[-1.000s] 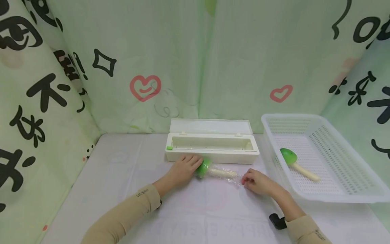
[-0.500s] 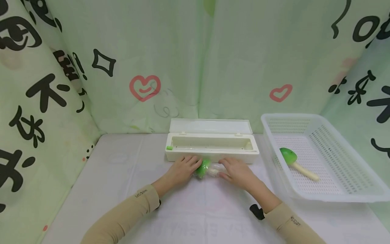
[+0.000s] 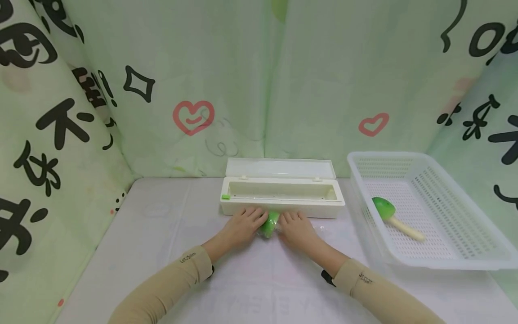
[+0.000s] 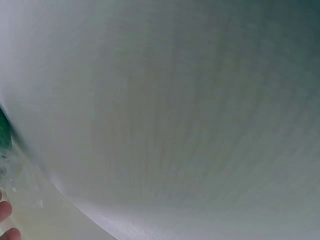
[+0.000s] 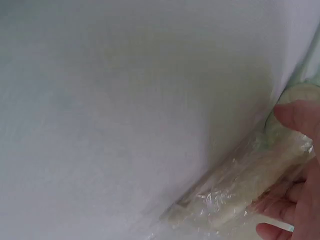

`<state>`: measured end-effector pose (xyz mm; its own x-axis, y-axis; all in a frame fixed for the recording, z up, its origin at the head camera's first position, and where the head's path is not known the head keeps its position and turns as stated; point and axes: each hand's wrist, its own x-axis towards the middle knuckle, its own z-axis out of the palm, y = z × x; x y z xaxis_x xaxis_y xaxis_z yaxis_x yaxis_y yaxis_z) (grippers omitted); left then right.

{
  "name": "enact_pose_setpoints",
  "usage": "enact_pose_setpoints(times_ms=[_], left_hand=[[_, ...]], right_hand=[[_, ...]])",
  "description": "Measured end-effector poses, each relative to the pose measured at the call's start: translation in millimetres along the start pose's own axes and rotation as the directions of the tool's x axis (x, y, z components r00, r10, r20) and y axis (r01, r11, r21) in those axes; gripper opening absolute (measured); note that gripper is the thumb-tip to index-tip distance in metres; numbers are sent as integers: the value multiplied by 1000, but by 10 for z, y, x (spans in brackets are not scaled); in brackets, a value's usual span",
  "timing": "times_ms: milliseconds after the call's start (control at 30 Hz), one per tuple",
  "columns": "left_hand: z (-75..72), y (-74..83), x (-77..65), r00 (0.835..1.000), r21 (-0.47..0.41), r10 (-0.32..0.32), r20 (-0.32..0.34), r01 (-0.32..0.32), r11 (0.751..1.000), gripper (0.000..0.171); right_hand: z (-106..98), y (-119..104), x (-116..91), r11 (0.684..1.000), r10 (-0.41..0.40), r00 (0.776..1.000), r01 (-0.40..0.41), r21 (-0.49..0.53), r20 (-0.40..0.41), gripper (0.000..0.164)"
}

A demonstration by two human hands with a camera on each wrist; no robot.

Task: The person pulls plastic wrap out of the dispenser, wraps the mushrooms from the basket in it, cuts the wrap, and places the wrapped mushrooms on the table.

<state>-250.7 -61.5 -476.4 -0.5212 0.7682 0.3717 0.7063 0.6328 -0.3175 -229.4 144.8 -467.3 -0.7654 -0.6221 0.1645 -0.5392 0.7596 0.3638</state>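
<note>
A green-headed spoon [image 3: 270, 223], wrapped in clear film, lies on the white-covered table in front of the long white box. At its left my left hand [image 3: 241, 228] grips the green head; the thumb is hidden in the head view. My right hand [image 3: 297, 230] covers the pale handle from the right. In the right wrist view, its thumb and fingers close round the film-covered handle [image 5: 240, 192], with loose crinkled film trailing beyond it. The left wrist view catches only a sliver of the green head [image 4: 4, 132] and some fingertips [image 4: 11, 234] at its edge.
Just behind the hands stands the long white box [image 3: 283, 210], its lid [image 3: 279, 168] raised and a small green piece at its left front. A white perforated basket [image 3: 445, 262] on the right holds another green-headed spoon [image 3: 398, 225]. Printed pale green curtains [image 3: 315, 90] enclose the table.
My right hand has moved left from the handle's film end, along the wrapped spoon, up close to the green head, covering the handle. The left hand has stayed in place.
</note>
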Motion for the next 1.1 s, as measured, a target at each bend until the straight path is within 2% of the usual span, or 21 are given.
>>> enact_pose_setpoints(times_ms=[100, 200, 400, 533, 633, 900, 967, 1100], left_hand=[[1, -1, -4, 1000, -15, -5, 16, 5, 1000, 31], [-13, -5, -12, 999, -18, -13, 52, 14, 1000, 32], [-63, -24, -59, 985, -53, -70, 155, 79, 995, 45], [-68, -23, -94, 961, -74, -100, 257, 122, 990, 59], [-56, -6, -108, 950, -35, -115, 291, 131, 991, 54], [-50, 56, -96, 969, 124, -137, 205, 113, 986, 20], [-64, 63, -88, 971, 130, -140, 192, 116, 985, 17], [-85, 69, -62, 986, 114, -110, 124, 96, 989, 16]], right_hand=[[51, -46, 39, 999, -6, 997, 2, -51, -82, 33], [94, -71, 64, 997, -9, 994, 1, -78, -109, 29], [119, -78, 79, 999, 8, 998, -10, -46, -59, 27], [106, -74, 67, 1000, 15, 1000, -15, -4, -15, 24], [104, -74, 54, 1000, 14, 1000, -14, 17, 8, 22], [92, -89, 10, 1000, 11, 1000, -11, 27, -5, 22], [83, -95, 0, 1000, 11, 1000, -11, 7, 2, 22], [61, -99, -9, 1000, 7, 999, -6, -26, 39, 25]])
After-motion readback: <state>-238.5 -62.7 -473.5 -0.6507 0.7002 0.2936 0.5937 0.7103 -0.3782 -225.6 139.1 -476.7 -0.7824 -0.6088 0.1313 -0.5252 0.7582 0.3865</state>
